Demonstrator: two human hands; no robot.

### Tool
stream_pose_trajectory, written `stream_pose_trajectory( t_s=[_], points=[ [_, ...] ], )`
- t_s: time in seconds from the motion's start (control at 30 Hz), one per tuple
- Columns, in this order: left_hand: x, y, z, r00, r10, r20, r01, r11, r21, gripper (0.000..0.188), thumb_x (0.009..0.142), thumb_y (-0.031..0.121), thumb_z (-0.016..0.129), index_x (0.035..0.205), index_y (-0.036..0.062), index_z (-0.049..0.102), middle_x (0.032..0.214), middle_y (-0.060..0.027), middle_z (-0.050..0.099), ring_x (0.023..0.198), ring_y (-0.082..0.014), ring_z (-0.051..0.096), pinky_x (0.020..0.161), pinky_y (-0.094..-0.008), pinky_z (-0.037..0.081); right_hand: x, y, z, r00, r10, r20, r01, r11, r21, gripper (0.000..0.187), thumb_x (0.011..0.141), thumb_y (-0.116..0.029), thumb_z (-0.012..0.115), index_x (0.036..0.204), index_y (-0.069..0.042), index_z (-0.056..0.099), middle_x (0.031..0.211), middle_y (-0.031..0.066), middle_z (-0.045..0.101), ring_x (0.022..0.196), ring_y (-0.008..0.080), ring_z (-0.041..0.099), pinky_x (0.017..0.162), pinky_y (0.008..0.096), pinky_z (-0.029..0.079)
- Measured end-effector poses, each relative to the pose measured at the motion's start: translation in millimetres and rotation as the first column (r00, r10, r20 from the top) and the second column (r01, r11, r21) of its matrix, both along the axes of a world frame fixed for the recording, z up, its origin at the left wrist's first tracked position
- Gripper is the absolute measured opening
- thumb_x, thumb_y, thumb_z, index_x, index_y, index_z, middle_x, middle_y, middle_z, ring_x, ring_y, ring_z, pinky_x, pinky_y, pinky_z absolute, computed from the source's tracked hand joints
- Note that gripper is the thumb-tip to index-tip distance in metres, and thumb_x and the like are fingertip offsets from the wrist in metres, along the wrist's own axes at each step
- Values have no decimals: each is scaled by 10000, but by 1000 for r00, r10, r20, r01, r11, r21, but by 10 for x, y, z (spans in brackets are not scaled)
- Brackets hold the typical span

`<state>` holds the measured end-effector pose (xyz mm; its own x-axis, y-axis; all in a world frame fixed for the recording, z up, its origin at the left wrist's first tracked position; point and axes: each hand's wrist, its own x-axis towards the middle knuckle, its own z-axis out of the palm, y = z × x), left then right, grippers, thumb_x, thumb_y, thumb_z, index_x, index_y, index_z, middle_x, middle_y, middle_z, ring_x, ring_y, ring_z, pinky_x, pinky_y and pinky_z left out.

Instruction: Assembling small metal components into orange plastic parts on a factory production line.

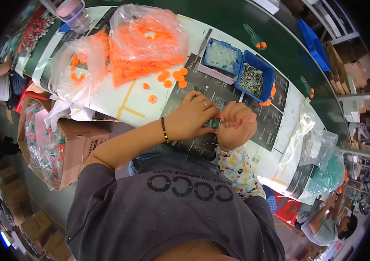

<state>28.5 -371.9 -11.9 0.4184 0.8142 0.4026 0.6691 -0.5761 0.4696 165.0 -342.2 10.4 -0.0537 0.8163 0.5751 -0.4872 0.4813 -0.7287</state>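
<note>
Head view: fisheye at the wearer's head, facing steeply down; shirt (163, 217) close at lower edge, left hand (195, 115) and right hand (237, 127) mid-frame, table (289, 58) beyond, bending toward the rim.

Looks like a factory workshop: long green worktable (289, 52), clear plastic bag (150, 32) of orange discs (128, 68), brown cardboard carton (79, 145).

A person wears a charcoal short-sleeved T-shirt (150, 217) with bold dark lettering (189, 188) across it, a white floral oversleeve (238, 170) in yellow, red and blue on the right forearm, a black-and-gold bracelet (164, 129) at the left wrist and a slim ring (205, 104) on the left hand (197, 114).
</note>
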Motion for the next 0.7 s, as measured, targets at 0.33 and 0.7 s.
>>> stream_pose_trajectory(
  t_s=[0.33,0.7],
  points=[
    [-60,39,29,1000,-28,-10,28,1000,0,405,708,290,750,1016,90,578,1043,-76,569,1067,-267,502,1004,-444,315,-66,69,56,991,79,-110,-87,993,-75,385,973,-250,392,631,-83,331,552,31,298,457,109,260,391,246,190],
    [-16,-165,-42,998,29,-60,-27,999,33,492,705,271,742,1136,114,566,1063,-88,574,1044,-275,511,994,-451,327,152,153,180,981,-28,-194,-36,947,-319,398,977,-266,393,624,-106,303,548,-5,273,452,85,269,385,238,204]
  ],
)
